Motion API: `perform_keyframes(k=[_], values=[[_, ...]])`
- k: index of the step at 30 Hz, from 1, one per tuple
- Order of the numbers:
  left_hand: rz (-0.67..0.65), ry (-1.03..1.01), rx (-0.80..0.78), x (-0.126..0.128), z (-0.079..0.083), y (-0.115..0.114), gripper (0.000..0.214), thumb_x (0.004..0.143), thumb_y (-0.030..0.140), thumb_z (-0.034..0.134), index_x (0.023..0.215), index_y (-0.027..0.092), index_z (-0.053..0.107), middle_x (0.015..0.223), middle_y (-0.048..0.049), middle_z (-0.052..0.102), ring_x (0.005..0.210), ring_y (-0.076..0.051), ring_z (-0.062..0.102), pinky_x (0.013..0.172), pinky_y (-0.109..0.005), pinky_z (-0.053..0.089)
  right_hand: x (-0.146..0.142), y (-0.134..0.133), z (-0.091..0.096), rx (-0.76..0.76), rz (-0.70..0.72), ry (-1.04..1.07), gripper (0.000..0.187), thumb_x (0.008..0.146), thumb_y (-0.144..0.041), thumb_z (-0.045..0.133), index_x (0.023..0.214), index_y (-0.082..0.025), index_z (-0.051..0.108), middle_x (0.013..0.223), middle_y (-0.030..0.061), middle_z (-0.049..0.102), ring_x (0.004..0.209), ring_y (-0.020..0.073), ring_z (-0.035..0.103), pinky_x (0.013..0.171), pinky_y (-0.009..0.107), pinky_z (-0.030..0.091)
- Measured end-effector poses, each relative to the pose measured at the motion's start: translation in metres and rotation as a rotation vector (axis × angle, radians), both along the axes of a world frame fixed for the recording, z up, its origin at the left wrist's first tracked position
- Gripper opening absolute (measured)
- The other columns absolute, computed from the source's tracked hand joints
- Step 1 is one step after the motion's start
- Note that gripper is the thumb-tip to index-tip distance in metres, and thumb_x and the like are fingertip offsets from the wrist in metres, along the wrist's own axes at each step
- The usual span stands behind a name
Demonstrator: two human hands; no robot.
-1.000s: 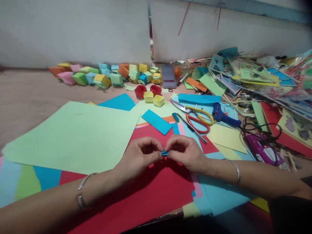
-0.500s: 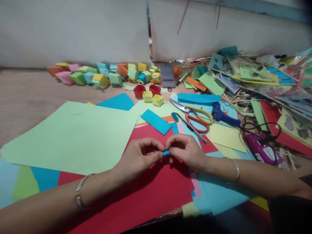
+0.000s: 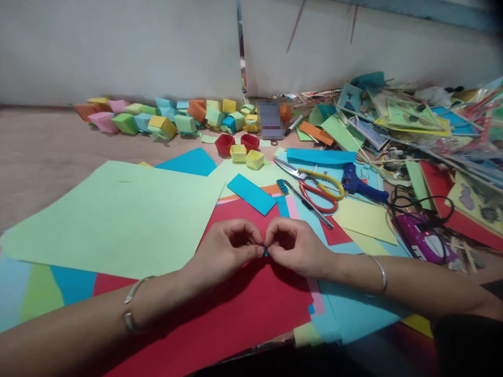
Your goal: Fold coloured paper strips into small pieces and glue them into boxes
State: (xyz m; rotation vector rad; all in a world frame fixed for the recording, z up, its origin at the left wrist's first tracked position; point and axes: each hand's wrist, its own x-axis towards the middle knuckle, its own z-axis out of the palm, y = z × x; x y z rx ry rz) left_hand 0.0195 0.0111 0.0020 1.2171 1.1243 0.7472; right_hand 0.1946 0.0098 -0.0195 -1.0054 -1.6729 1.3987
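Between the pinched fingertips of my left hand (image 3: 230,246) and my right hand (image 3: 298,246) is a small piece of blue paper (image 3: 266,251), mostly hidden by the fingers. Both hands are closed on it, just above a red paper sheet (image 3: 236,314). Beyond them lies a blue paper rectangle (image 3: 252,195). To its right are a small fringed blue paper piece (image 3: 282,186), a pen (image 3: 310,206) and scissors with one yellow and one red handle (image 3: 320,191).
A large light green sheet (image 3: 118,220) covers the left. Small red paper boxes (image 3: 225,145) and yellow ones (image 3: 254,159) stand farther back. A blue glue gun (image 3: 363,186), a purple device with a cable (image 3: 424,238) and a craft pile (image 3: 412,115) lie right.
My right hand's thumb and finger have closed in over the blue paper piece, so less of it shows. My left hand has hardly moved.
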Motion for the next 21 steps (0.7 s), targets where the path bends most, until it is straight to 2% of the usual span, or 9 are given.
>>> perform_keyframes(k=[4,7,9,13,21], values=[[0.055,-0.061,-0.076,0.0,0.0,-0.001,0.011,0.057,0.016,0.077,0.055,0.018,0.066,0.05,0.0021,0.061,0.048,-0.01,0.052,0.047,-0.022,0.043,0.006,0.003,0.001,0.281,0.015,-0.095,0.017,0.073,-0.005,0.051,0.073,-0.02,0.06,0.074,0.001,0.063,0.068,0.0125,0.058,0.064,0.026,0.05],[0.163,-0.164,-0.163,-0.002,-0.005,-0.001,0.014,0.057,0.019,0.082,0.061,0.018,0.069,0.057,0.0007,0.066,0.051,-0.012,0.057,0.05,-0.023,0.047,0.01,0.005,0.001,0.552,0.047,-0.166,0.02,0.082,-0.006,0.049,0.087,-0.021,0.061,0.085,0.0054,0.066,0.082,0.0173,0.061,0.075,0.032,0.053],[0.203,-0.237,-0.235,-0.003,-0.008,-0.001,0.018,0.058,0.021,0.085,0.067,0.017,0.07,0.063,-0.001,0.07,0.057,-0.014,0.063,0.056,-0.025,0.051,0.011,0.006,0.0,0.666,0.054,-0.193,0.018,0.086,-0.009,0.051,0.095,-0.021,0.06,0.09,0.0075,0.066,0.089,0.019,0.062,0.079,0.034,0.054],[0.197,-0.33,-0.314,-0.005,-0.012,-0.003,0.019,0.062,0.022,0.087,0.071,0.017,0.071,0.067,-0.0016,0.072,0.061,-0.014,0.067,0.064,-0.026,0.053,0.011,0.007,-0.001,0.746,0.029,-0.199,0.01,0.088,-0.015,0.057,0.096,-0.02,0.061,0.09,0.0082,0.066,0.088,0.0188,0.062,0.078,0.033,0.055],[0.156,-0.395,-0.338,-0.005,-0.014,-0.007,0.019,0.063,0.024,0.086,0.071,0.017,0.07,0.064,-0.0026,0.072,0.062,-0.015,0.067,0.065,-0.028,0.054,0.008,0.004,0.001,0.756,0.006,-0.184,0.011,0.087,-0.013,0.053,0.088,-0.021,0.062,0.086,0.0074,0.066,0.082,0.018,0.062,0.074,0.032,0.054]])
